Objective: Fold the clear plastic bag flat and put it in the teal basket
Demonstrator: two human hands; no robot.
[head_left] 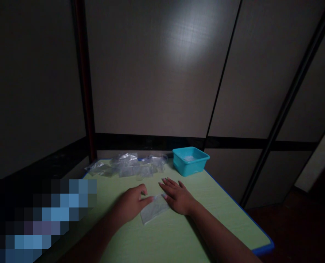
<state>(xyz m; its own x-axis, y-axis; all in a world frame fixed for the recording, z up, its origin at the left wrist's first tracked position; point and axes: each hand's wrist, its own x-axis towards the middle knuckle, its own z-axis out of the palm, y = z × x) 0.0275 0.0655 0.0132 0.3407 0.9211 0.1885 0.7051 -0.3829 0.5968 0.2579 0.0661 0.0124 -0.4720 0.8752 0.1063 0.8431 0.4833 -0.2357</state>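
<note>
Plastic bag (153, 212) lying there, lower centre of frame | left hand (132, 204) at its edge, thumb and curled forefinger apart | right hand (177, 196) palm-down, fingers spread, thumb at bag

We cannot see the right end of the flat, clear plastic bag (152, 213) under the right hand (178, 198), count the overlapping clear plastic bags (128, 170) behind, or identify the pale contents (189, 158) of the turquoise, rectangular plastic basin (191, 168). The bottom edge cuts off 2 bare forearms (219, 232) and the pale green tabletop (151, 244).
</note>
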